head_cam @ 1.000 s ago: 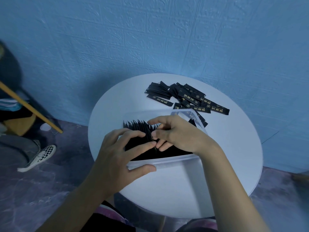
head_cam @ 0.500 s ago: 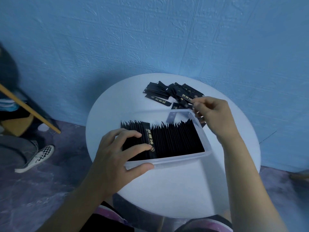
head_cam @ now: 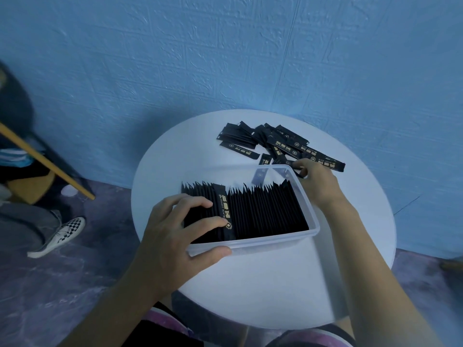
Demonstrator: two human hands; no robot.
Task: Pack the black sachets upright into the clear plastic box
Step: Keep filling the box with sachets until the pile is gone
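Note:
A clear plastic box (head_cam: 309, 219) sits on the round white table (head_cam: 250, 284), holding a long row of black sachets (head_cam: 265, 211) standing on edge. One sachet with gold print (head_cam: 223, 214) leans flat against the left part of the row. My left hand (head_cam: 175, 234) grips the box's near left corner, thumb on the front rim, fingers pressing on the sachets. My right hand (head_cam: 315, 181) is past the box's far right corner, its fingers pinching a sachet at the edge of the loose pile of black sachets (head_cam: 275, 144).
A textured blue wall (head_cam: 225, 58) stands right behind the table. At the left, on the floor, are a person's leg and a checkered shoe (head_cam: 60, 234), with a slanted wooden bar (head_cam: 47, 161) above them.
My right hand left the sachets in the box and moved out to the loose pile behind it, where it has taken hold of a sachet. My left hand stays on the box.

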